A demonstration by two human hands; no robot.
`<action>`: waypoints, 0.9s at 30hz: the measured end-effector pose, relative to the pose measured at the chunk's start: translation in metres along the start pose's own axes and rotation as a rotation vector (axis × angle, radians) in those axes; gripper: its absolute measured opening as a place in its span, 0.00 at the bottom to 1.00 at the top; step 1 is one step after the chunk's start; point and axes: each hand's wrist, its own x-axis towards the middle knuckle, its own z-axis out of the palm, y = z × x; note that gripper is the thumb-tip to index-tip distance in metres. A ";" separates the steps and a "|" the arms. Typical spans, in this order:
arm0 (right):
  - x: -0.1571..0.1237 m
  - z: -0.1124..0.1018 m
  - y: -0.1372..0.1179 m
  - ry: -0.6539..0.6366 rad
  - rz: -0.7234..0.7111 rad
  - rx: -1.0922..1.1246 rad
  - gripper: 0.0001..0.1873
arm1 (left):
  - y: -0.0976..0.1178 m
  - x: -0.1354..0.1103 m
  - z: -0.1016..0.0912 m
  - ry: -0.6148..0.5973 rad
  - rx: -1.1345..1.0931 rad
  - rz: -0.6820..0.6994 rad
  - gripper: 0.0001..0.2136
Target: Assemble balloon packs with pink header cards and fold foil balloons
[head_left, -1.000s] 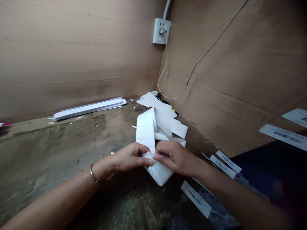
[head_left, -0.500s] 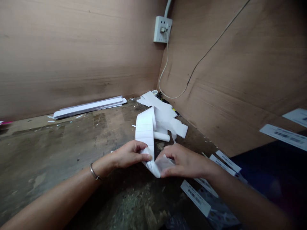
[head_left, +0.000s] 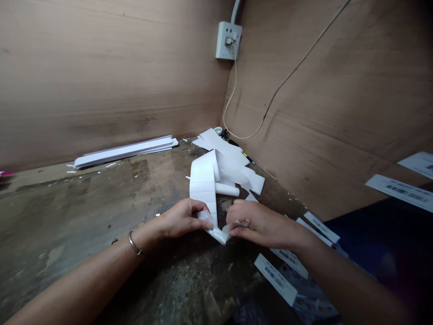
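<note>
1. Pinching the near end of a white label strip (head_left: 203, 189), a person's left hand (head_left: 187, 217) rests just in front of the roll (head_left: 217, 166), thumb on top.
2. Gripping a thin whitish sheet (head_left: 228, 231) between thumb and curled fingers, the right hand (head_left: 252, 221) sits to the near right of the roll; how sheet and strip join cannot be made out.
3. Stretching lengthwise from the roll toward the person, the strip meets the left hand, the nearer of the two, while its bent tip angles toward the right hand.
4. Reaching in from the roll's near left, the left forearm wears a metal bracelet (head_left: 134, 243); the right forearm enters from the near right, knuckles up.
5. Lying just right of the roll: a white tube (head_left: 228, 189), with loose white paper (head_left: 221, 145) behind.
</note>
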 end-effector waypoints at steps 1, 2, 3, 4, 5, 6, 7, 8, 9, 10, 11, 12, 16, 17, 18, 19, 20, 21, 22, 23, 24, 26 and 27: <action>-0.001 0.000 0.000 -0.006 0.012 0.002 0.06 | 0.000 0.000 0.000 0.000 -0.003 0.004 0.13; -0.001 0.000 0.000 -0.011 0.037 0.006 0.06 | 0.000 0.000 0.000 0.001 -0.006 0.011 0.13; -0.001 0.000 0.000 -0.014 0.070 0.012 0.06 | 0.000 0.000 0.000 0.005 -0.004 0.016 0.13; -0.001 0.001 -0.001 -0.019 0.105 0.023 0.06 | 0.001 0.000 0.000 0.012 0.004 0.021 0.13; 0.000 0.001 -0.001 -0.024 0.132 0.036 0.07 | 0.001 -0.001 0.000 0.018 0.014 0.025 0.13; 0.001 0.002 -0.002 -0.030 0.149 0.047 0.09 | 0.001 -0.001 0.000 0.023 0.026 0.028 0.13; 0.002 0.003 -0.002 -0.040 0.149 0.057 0.11 | 0.002 -0.001 0.000 0.026 0.036 0.031 0.12; 0.003 0.004 -0.002 -0.060 0.131 0.062 0.12 | 0.002 -0.002 0.000 0.024 0.041 0.035 0.12; 0.005 0.006 -0.002 -0.081 0.105 0.061 0.11 | 0.003 -0.002 0.000 0.021 0.039 0.040 0.12; 0.006 0.007 -0.001 -0.097 0.081 0.056 0.09 | 0.003 -0.002 0.000 0.017 0.037 0.044 0.12; 0.008 0.009 0.000 -0.107 0.062 0.049 0.07 | 0.003 -0.002 0.001 0.014 0.038 0.046 0.12; 0.009 0.010 0.001 -0.110 0.051 0.044 0.05 | 0.002 -0.002 0.001 0.013 0.043 0.047 0.12; 0.011 0.014 0.003 -0.064 0.074 0.021 0.08 | -0.001 -0.001 0.001 0.026 0.052 0.041 0.11; 0.010 0.014 0.004 -0.052 0.076 0.014 0.08 | -0.002 -0.001 0.001 0.034 0.052 0.037 0.12; 0.009 0.014 0.004 -0.046 0.075 0.012 0.08 | -0.003 -0.001 0.000 0.045 0.055 0.032 0.13; 0.008 0.013 0.004 -0.049 0.074 0.015 0.07 | -0.004 -0.001 0.000 0.059 0.064 0.027 0.13; 0.007 0.011 0.005 -0.055 0.076 0.024 0.07 | -0.005 -0.001 -0.001 0.074 0.076 0.024 0.14; 0.005 0.009 0.006 -0.060 0.084 0.038 0.07 | -0.006 0.000 -0.001 0.091 0.088 0.024 0.14; 0.003 0.007 0.007 -0.059 0.096 0.057 0.08 | -0.006 0.000 -0.002 0.104 0.098 0.026 0.14; 0.002 0.004 0.008 -0.049 0.112 0.071 0.09 | -0.007 0.001 -0.002 0.113 0.104 0.027 0.15; 0.000 0.001 0.009 -0.029 0.127 0.078 0.10 | -0.007 0.002 -0.003 0.119 0.109 0.028 0.15; -0.005 -0.007 0.011 0.031 0.149 0.061 0.13 | -0.008 0.002 -0.002 0.146 0.149 0.032 0.15; -0.008 -0.011 0.012 0.081 0.161 0.035 0.13 | -0.008 0.001 -0.002 0.182 0.200 0.049 0.15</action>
